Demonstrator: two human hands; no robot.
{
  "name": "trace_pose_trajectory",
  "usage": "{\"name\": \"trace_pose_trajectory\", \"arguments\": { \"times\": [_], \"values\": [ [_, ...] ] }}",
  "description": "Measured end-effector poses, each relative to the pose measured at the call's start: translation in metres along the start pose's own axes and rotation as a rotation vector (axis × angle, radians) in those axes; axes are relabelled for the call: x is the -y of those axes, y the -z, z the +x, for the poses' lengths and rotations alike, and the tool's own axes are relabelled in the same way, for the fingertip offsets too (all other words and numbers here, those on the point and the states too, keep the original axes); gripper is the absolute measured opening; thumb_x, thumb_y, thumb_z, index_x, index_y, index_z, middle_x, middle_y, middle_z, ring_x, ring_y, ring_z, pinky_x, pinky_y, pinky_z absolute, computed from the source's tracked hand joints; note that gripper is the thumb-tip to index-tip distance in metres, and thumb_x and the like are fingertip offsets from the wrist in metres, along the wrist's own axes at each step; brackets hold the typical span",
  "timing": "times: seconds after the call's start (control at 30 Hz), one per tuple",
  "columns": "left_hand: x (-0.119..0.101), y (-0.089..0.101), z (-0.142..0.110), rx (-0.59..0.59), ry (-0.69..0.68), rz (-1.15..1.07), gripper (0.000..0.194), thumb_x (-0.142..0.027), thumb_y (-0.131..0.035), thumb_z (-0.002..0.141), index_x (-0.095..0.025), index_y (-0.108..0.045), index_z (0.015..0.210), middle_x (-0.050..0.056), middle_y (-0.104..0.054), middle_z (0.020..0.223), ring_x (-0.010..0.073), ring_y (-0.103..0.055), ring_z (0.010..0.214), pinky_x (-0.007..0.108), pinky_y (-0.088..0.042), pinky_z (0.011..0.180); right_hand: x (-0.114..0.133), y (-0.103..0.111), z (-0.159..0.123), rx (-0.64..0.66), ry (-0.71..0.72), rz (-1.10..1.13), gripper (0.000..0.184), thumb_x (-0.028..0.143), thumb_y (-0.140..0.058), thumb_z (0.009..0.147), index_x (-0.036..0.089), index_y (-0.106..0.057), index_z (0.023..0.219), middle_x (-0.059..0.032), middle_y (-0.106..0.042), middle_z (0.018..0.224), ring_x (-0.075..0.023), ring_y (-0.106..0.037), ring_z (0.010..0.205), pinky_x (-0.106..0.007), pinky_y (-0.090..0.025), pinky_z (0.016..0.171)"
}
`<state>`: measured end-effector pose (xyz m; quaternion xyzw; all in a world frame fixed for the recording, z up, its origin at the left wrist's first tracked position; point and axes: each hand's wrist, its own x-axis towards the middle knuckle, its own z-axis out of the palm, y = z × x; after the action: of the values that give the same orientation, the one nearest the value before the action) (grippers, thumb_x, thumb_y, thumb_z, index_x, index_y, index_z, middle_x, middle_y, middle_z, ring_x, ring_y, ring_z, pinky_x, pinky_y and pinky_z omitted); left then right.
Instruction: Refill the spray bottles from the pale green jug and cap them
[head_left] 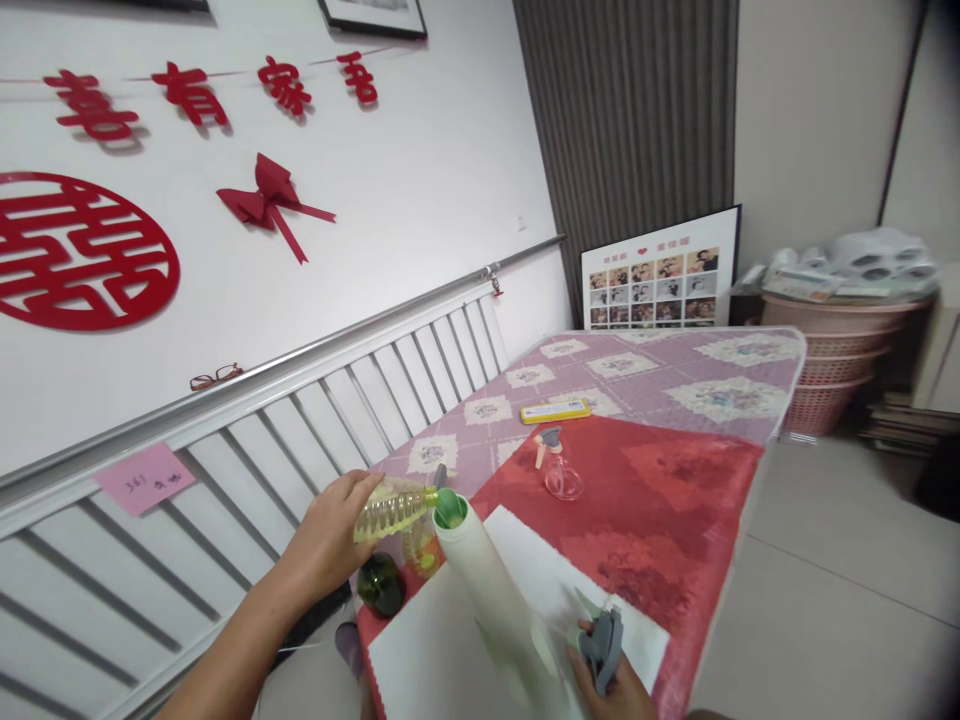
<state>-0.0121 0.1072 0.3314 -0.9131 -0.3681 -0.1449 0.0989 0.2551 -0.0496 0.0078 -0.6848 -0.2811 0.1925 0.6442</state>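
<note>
My left hand [339,520] is wrapped round a ribbed bottle of yellow liquid [394,511], tilted nearly flat. Its neck is at the open mouth of a tall pale cylinder-shaped container [487,575], which is green inside. The container's lower part is blurred. At the lower right, my right hand [611,685] grips a grey trigger spray head [602,645]. Behind the tilted bottle is a clear bottle with an orange patch [424,552], partly hidden. A dark green rounded object [381,585] sits by the table edge.
A clear spray bottle [562,478] and a yellow box [556,411] are farther back on the table. White paper [420,650] covers part of the red cloth [675,500]. A white railing [300,420] runs along the left; stacked pink baskets [832,370] stand at right.
</note>
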Motion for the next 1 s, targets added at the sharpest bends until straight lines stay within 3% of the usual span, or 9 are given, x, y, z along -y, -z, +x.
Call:
{"name": "trace_pose_trajectory", "arguments": {
  "times": [0.33, 1.0],
  "values": [
    [-0.0018, 0.0014, 0.0003, 0.008, -0.005, 0.000, 0.075, -0.016, -0.062, 0.072, -0.025, -0.039, 0.142, 0.012, -0.050, 0.135, 0.0303, -0.051, 0.120, 0.050, -0.045, 0.101, 0.0092, 0.0032, -0.0013, 0.008, -0.042, 0.003, 0.051, 0.059, -0.071, 0.059, 0.020, -0.070, 0.094, -0.0094, -0.079, 0.096, -0.0315, -0.073, 0.094, -0.034, -0.059, 0.084],
    [-0.0056, 0.0053, 0.0008, 0.009, 0.007, 0.008, 0.071, -0.018, -0.062, 0.073, -0.026, -0.041, 0.141, 0.011, -0.050, 0.135, 0.0309, -0.051, 0.121, 0.050, -0.045, 0.102, 0.0003, 0.0006, 0.0000, 0.025, -0.024, -0.012, 0.051, 0.057, -0.071, 0.060, 0.020, -0.069, 0.095, -0.0106, -0.079, 0.099, -0.0326, -0.073, 0.096, -0.036, -0.057, 0.089]
  ]
}}
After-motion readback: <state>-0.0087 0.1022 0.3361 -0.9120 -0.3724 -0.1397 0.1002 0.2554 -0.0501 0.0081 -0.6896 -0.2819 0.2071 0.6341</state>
